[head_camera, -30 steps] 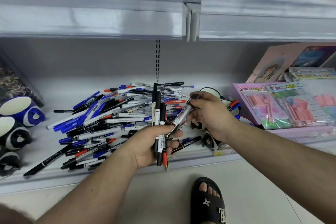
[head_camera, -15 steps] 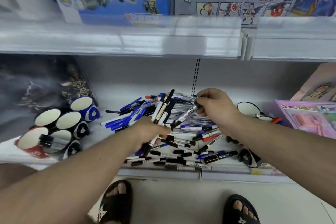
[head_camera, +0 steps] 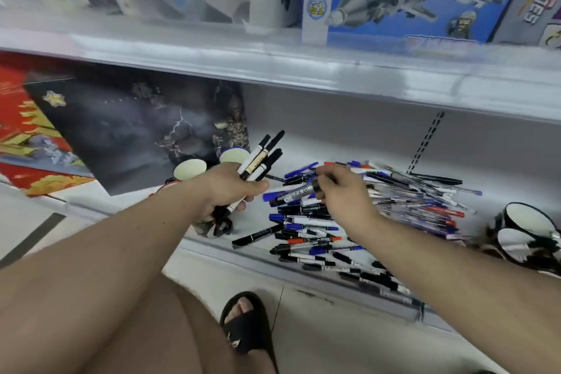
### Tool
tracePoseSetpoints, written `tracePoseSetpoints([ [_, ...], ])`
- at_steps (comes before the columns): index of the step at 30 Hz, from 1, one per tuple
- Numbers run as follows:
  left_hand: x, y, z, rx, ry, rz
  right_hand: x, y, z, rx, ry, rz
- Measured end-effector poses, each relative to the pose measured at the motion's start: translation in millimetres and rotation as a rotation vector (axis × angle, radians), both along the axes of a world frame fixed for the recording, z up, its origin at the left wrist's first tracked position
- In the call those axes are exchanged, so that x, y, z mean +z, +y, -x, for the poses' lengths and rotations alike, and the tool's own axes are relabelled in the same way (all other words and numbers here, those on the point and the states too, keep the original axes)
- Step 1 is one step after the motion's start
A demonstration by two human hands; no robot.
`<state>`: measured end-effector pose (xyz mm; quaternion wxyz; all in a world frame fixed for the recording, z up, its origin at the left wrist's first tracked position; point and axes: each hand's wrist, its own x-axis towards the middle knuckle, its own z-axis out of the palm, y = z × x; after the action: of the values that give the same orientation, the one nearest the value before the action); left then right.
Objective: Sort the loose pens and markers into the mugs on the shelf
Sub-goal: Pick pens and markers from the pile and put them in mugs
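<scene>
Pen pile [head_camera: 373, 206] on shelf [head_camera: 303, 270], between mugs [head_camera: 189, 167] left and mugs [head_camera: 528, 231] right

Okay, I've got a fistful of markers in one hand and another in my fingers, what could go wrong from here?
1. The left hand grips a splayed bundle of markers over the mugs; loosening to drop them in could spill some onto the floor.
2. The pen pile runs to the shelf's front edge, so the right forearm could sweep pens off.
3. The grey marker is only pinched by the right hand; it may slip.
</scene>
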<state>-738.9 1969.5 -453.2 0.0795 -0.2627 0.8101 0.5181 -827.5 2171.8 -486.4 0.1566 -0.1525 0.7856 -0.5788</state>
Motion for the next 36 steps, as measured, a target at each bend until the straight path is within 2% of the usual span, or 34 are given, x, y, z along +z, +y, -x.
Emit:
tracePoseSetpoints([
  [10,-15.0,-86.1,-16.8,0.283,0.082,-0.094,-60.9,-109.3,-25.5,-0.015,-0.062,0.006],
  [18,-40.1,-104.3,-17.5,0.241,-0.043,-0.152,-86.3,-171.8,-30.1,0.051,-0.045,-0.144],
  [23,-37.5,-107.6,-17.6,0.251,-0.032,-0.171,-101.0,-197.4,-32.1,0.164,0.002,-0.244],
  [27,-40.3,-109.6,-19.0,0.247,-0.021,-0.159,-118.9,-205.0,-29.0,0.316,0.051,-0.443],
  [31,-45.3,-107.9,-19.4,0.219,-0.009,-0.207,-120.2,-201.4,-27.4,0.388,0.066,-0.484],
  [33,-47.9,-103.7,-18.5,0.169,0.002,-0.265,-109.7,-194.1,-26.7,0.315,0.075,-0.41],
  [36,-50.0,-94.7,-16.8,0.091,0.009,-0.338,-80.5,-172.7,-22.5,-0.024,-0.054,-0.137],
])
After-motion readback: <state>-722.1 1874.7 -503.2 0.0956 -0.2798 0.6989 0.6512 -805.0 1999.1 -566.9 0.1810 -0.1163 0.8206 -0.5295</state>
